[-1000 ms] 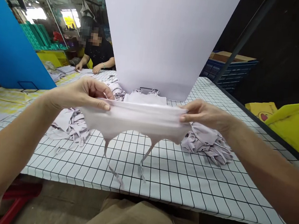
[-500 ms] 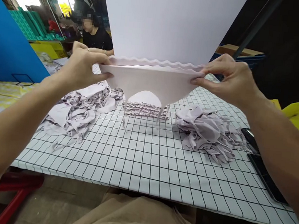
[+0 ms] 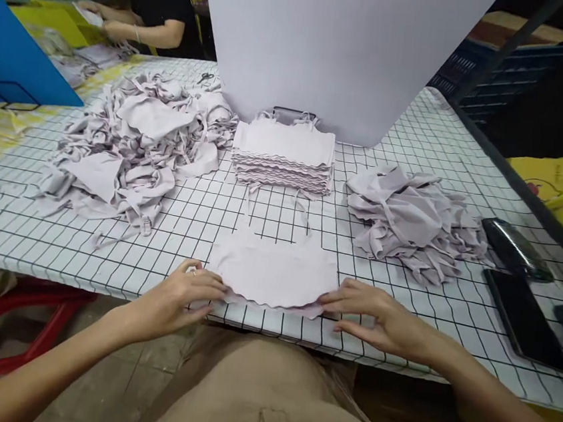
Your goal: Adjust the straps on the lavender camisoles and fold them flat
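A pale lilac strappy top (image 3: 275,274) lies flat near the table's front edge, its wavy hem towards me and its thin straps stretched away. My left hand (image 3: 190,292) rests at the hem's left corner, fingertips touching the cloth and thumb held apart. At the right corner, my right hand (image 3: 371,314) touches the fabric with its fingers, its thumb also apart. Just beyond the straps stands a neat stack of folded tops (image 3: 283,154) with wavy edges. Loose lilac garments form a large heap (image 3: 137,149) on the left and a smaller heap (image 3: 411,221) on the right.
A grid-patterned cloth (image 3: 198,242) covers the table. Behind the stack rises a tall white board (image 3: 323,47); a blue board (image 3: 17,49) stands left. A phone (image 3: 526,317) and a dark glossy case (image 3: 516,249) lie right. Another person (image 3: 156,10) handles cloth at back left.
Both hands have come down from in front of the white board, and the top they held stretched in the air now lies on the table. My view has tilted downwards.
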The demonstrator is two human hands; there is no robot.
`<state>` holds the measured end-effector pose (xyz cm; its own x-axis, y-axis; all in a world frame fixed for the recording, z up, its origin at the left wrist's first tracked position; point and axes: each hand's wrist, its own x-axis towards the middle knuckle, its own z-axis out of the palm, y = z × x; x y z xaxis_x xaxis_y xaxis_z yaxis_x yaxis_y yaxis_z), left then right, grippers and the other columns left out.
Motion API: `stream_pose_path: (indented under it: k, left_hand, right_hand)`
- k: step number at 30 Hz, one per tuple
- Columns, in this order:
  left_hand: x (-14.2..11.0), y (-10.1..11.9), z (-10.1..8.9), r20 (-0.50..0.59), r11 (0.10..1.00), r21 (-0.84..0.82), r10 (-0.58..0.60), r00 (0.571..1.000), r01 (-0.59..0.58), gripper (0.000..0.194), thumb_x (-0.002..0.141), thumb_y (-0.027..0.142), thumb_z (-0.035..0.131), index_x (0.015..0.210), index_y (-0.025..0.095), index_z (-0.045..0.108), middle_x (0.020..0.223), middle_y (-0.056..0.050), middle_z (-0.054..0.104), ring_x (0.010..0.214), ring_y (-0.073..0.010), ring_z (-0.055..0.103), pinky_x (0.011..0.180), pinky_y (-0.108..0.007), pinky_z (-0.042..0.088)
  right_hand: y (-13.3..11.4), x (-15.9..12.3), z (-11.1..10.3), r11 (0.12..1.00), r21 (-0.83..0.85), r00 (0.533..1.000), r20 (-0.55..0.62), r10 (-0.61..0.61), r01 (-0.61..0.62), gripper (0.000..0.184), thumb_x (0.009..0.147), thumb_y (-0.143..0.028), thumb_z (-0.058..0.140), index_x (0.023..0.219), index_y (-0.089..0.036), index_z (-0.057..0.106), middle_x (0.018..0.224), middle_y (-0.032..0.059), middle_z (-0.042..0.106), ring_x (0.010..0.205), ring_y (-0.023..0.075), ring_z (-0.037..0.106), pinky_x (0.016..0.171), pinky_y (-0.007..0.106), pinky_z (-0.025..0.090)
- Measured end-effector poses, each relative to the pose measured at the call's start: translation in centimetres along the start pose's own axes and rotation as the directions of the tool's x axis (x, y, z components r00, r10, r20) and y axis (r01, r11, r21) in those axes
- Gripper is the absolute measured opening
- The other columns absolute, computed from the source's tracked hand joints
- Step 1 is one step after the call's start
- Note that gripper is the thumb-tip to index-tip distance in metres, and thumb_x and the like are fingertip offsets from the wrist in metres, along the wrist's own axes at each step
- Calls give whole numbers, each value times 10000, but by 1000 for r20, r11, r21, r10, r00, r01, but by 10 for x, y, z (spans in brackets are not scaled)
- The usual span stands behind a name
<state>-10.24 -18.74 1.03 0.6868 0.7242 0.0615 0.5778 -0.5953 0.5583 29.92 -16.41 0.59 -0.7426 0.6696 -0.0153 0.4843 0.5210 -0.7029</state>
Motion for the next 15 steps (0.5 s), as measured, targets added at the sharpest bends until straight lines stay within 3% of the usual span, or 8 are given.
stream_pose_path:
  k: [2, 4, 6, 8, 11, 15]
  left_hand:
    - [14, -11, -12, -116, 977, -168, -152, 982, 131, 225, 952, 298, 609, 1127, 253, 743, 1103, -64, 778, 1053, -234, 711, 940, -380, 529]
    - [40, -31, -24, -252, 926, -255, -343, 905, 280, 202, 915, 345, 636, 1012, 229, 769, 1037, -74, 784, 992, -242, 718, 872, -359, 554]
    - [73, -56, -28, -300, 881, -288, -455, 838, 375, 157, 859, 327, 668, 907, 222, 774, 988, -73, 788, 972, -256, 712, 836, -356, 549]
    - [107, -80, -23, -332, 848, -301, -523, 785, 437, 108, 818, 263, 667, 820, 213, 763, 924, -73, 783, 883, -244, 706, 795, -344, 542]
    - [150, -109, -11, -375, 842, -271, -538, 755, 466, 59, 781, 236, 701, 747, 197, 730, 848, -79, 754, 792, -234, 667, 775, -359, 514]
    - [179, -129, 3, -399, 833, -236, -553, 731, 501, 171, 697, 240, 809, 641, 191, 655, 707, -50, 669, 755, -234, 611, 742, -360, 470]
  right_hand:
    - [-2, 17, -11, 998, 65, 993, -114, -11, 18, 240, 944, -334, 642, 1128, -253, 772, 1070, 92, 778, 948, 221, 713, 840, 395, 595]
    - [0, 51, -22, 997, 54, 973, -229, -35, 49, 215, 934, -330, 640, 1057, -227, 784, 997, 94, 781, 898, 218, 710, 805, 381, 585]
    - [6, 96, -28, 1000, 0, 958, -286, -29, 30, 182, 917, -301, 639, 970, -206, 785, 935, 87, 776, 833, 208, 692, 786, 369, 558]
    - [13, 147, -28, 999, -30, 951, -309, 34, -46, 167, 907, -235, 613, 887, -193, 774, 882, 72, 763, 781, 188, 663, 758, 339, 521]
    - [20, 216, -20, 979, -35, 933, -312, 179, -200, 167, 856, -129, 614, 745, -173, 729, 826, 62, 743, 824, 193, 644, 819, 335, 472]
    - [29, 267, -10, 960, 62, 922, -270, 279, -273, 203, 833, -94, 621, 647, -168, 655, 736, 64, 713, 829, 200, 654, 785, 307, 486]
